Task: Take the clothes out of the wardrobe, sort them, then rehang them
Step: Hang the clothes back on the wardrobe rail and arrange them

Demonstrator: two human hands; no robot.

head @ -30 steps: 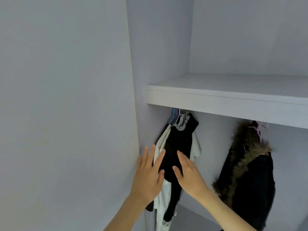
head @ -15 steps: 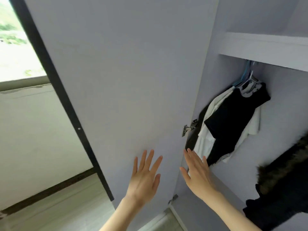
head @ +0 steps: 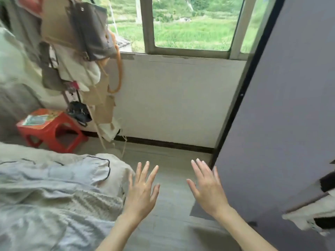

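Bed [head: 112,180] w/ rumpled bedding [head: 45,192]; red stool [head: 52,131] on floor [head: 172,205], maybe papers atop.

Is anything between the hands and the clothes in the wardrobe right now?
Yes. The open wardrobe door stands between both empty hands, left hand and right hand, and the clothes, seen only at the right edge.

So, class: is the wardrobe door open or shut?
Open: the wardrobe door stands swung out towards the window, with clothes showing behind it.
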